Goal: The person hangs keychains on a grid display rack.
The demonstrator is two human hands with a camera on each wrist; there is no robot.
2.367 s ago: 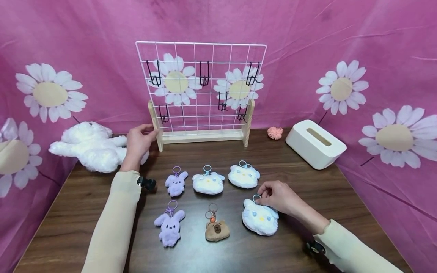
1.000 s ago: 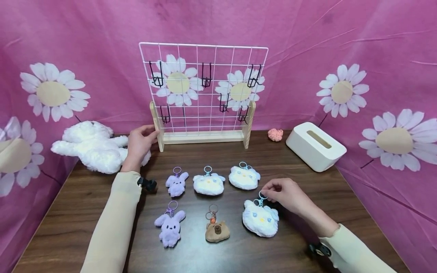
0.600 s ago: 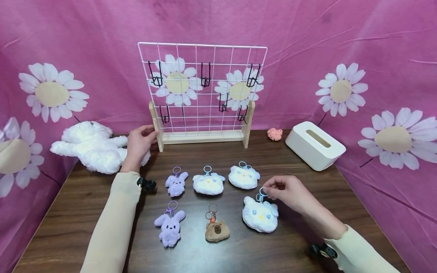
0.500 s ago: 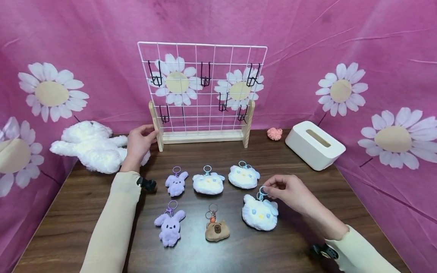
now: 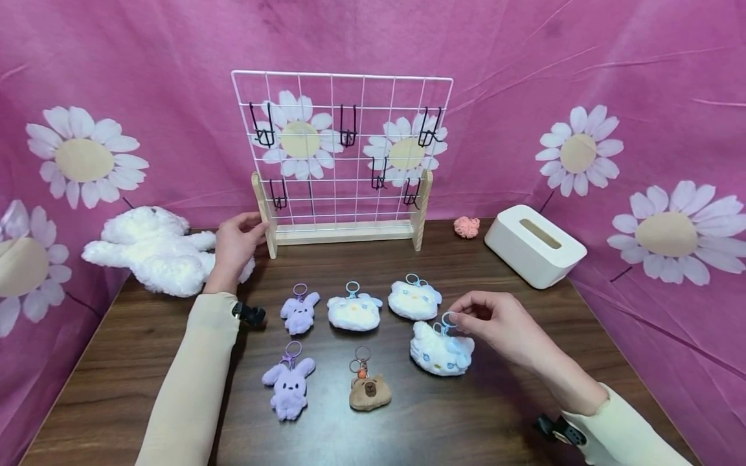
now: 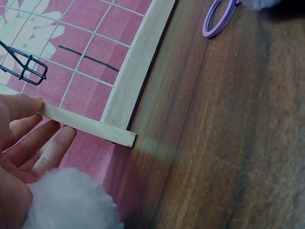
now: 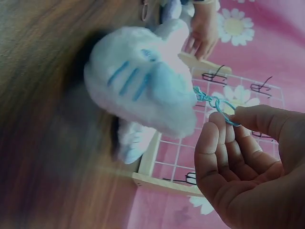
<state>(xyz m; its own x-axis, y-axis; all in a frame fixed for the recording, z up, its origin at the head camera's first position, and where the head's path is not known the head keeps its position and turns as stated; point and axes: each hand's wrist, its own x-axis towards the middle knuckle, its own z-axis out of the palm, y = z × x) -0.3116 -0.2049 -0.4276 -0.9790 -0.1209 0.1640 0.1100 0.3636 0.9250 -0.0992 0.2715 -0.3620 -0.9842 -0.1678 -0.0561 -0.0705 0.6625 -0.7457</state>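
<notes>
My left hand point(image 5: 237, 244) pinches the left wooden post of a white wire grid rack point(image 5: 344, 233); in the left wrist view the thumb and fingers point(image 6: 61, 138) lie on either side of that post. With thumb and fingertips, my right hand point(image 5: 495, 323) holds the blue key ring point(image 7: 228, 112) of a white cat-face plush keychain point(image 5: 440, 351). The plush hangs tilted from its ring, close over the table, with blue eyes and blue whisker stripes. Two more white cat keychains point(image 5: 414, 299) point(image 5: 353, 313) lie just behind and left of it.
Black hooks point(image 5: 348, 133) are fixed on the grid. Two purple rabbit keychains point(image 5: 289, 391) and a brown capybara keychain point(image 5: 370, 393) lie on the wooden table point(image 5: 326, 440). A white plush toy point(image 5: 151, 249), a pink yarn-like piece point(image 5: 466, 226) and a white tissue box point(image 5: 533, 252) stand along the back.
My right hand has drawn the cat keychain's ring up and away from me, and the plush has risen and tipped with it. The left hand has stayed on the rack post.
</notes>
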